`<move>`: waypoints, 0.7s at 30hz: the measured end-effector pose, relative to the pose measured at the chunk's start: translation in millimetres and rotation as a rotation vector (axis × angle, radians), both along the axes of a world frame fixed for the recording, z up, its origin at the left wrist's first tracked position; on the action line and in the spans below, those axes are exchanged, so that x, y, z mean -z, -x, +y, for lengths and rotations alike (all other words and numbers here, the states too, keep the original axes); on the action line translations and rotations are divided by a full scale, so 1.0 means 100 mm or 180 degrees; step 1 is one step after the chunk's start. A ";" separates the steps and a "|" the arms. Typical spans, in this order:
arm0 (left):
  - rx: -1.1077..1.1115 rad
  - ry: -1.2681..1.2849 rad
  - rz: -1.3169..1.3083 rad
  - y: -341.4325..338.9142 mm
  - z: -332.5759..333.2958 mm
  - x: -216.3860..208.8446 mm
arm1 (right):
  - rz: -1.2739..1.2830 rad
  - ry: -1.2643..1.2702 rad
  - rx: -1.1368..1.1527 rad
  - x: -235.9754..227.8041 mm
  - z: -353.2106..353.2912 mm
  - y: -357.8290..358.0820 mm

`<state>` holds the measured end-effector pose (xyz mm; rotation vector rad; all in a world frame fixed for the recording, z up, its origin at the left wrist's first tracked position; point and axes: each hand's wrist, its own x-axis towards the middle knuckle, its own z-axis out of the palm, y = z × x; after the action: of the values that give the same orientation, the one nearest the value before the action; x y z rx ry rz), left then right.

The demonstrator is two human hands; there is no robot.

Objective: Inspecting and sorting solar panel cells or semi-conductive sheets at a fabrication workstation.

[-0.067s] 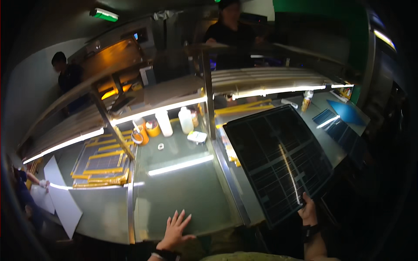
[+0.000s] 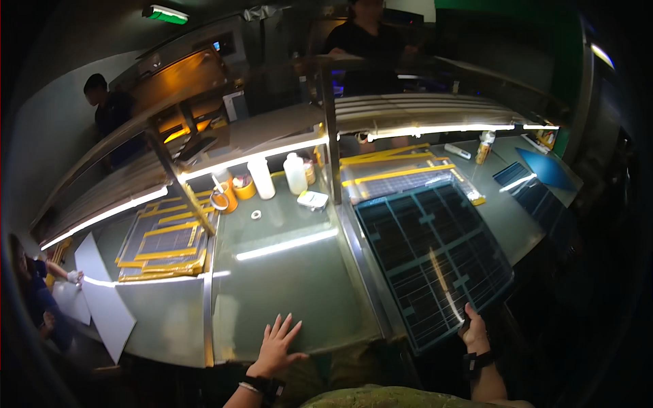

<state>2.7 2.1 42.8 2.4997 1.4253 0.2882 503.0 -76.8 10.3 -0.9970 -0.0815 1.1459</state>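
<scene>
Fingers of right hand [image 2: 474,334] pinch dark panel's [image 2: 435,258] near edge; left hand [image 2: 277,348] lies spread on glass table [image 2: 292,285].

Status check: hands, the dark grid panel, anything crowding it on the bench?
Left hand flat, fingers spread on glass worktop. Right hand gripping near edge of dark grid panel. Yellow-taped frames right behind panel; bottles off left.
</scene>
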 end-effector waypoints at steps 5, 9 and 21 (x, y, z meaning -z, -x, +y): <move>-0.0316 0.0134 -0.0964 0.15 -0.53 -0.15 | -0.0315 0.0638 -0.0178 0.18 -0.29 0.20; -0.1615 0.0158 -0.1527 0.86 -1.34 0.09 | -0.0277 0.0518 -0.0413 0.23 -0.14 0.24; -0.2300 0.1334 -0.3117 0.89 -2.04 1.12 | -0.0204 -0.0060 0.0145 0.33 -0.13 0.31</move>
<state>-86.5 -201.8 -69.1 1.1138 1.5837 1.0278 471.8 -89.9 -23.1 -1.0141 -0.1203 1.0700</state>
